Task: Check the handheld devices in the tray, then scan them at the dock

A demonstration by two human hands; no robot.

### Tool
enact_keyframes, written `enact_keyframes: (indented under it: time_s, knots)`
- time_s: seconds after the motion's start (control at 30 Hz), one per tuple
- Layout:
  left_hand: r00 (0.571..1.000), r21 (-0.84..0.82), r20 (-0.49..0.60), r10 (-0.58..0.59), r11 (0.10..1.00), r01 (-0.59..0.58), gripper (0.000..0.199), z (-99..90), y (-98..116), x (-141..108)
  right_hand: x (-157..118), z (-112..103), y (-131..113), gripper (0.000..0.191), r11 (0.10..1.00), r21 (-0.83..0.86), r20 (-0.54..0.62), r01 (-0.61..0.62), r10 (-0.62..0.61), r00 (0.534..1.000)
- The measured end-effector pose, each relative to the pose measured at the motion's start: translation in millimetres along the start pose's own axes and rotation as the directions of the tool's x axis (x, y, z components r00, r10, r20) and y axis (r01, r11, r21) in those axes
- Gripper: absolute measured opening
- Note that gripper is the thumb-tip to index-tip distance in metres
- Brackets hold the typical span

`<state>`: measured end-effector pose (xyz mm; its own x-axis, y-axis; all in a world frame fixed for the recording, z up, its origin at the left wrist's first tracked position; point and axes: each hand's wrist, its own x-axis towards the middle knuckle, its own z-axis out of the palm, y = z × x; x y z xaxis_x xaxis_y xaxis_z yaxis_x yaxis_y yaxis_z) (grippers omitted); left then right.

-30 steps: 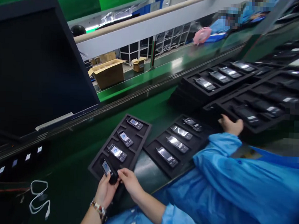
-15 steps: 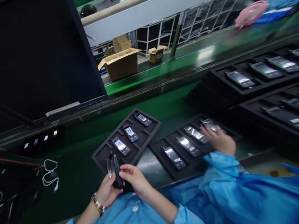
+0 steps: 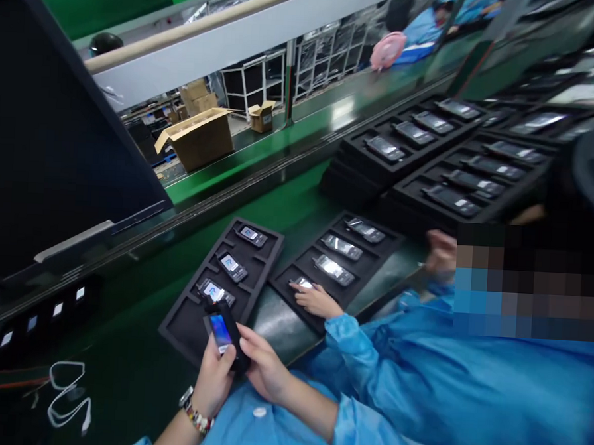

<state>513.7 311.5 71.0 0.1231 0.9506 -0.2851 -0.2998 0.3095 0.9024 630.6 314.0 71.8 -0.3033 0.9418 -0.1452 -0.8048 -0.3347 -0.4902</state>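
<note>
A black handset (image 3: 225, 332) with a lit blue screen is held between my two hands at the lower middle. My left hand (image 3: 214, 371) is wrapped round its left side, the thumb at the lower screen. On its right side my right hand (image 3: 264, 363) grips the edge with closed fingers. Behind the handset lies a black foam tray (image 3: 185, 326), turned at an angle, with three handsets in its upper slots, their screens lit. Its nearest slot holds no handset. To the right, a second foam tray (image 3: 295, 249) carries several handsets.
Beside me on the right, a person's hand (image 3: 317, 301) touches the nearest handset of the second tray. Stacked trays (image 3: 351, 142) of handsets stand farther right. A white cable (image 3: 60, 413) lies at the lower left, and a dark panel (image 3: 58, 123) rises at the left. Cardboard box (image 3: 201, 141) beyond.
The handset between my hands has turned, so its lit screen now shows. The view has swung right. The neighbour's hand has moved from the far end to the near end of the second tray.
</note>
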Motion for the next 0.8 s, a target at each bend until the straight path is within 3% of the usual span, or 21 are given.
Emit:
enact_keyframes:
  time_s: [0.17, 0.53, 0.67, 0.8]
  knots:
    - [0.999, 0.195, 0.024, 0.045, 0.98, -0.048, 0.062, 4.9, -11, 10, -3, -13, -5, 0.042, 0.995, 0.029, -0.014, 0.097, -0.097, 0.995]
    - [0.995, 0.39, 0.083, 0.057, 0.917, -0.086, 0.062, 28.3, -5, 17, -18, -19, -33, 0.047, 0.985, 0.147, 0.008, 0.096, -0.098, 0.995]
    - [0.995, 0.34, 0.102, -0.015, 0.94, -0.021, 0.066, 39.9, -4, 17, -25, -24, -39, 0.048, 0.981, 0.178, -0.003, 0.076, -0.077, 0.997]
    - [0.978, 0.119, 0.154, -0.14, 0.985, 0.122, 0.071, 60.0, 2, 11, -35, -21, -50, 0.049, 0.985, 0.14, -0.005, 0.102, -0.102, 0.995]
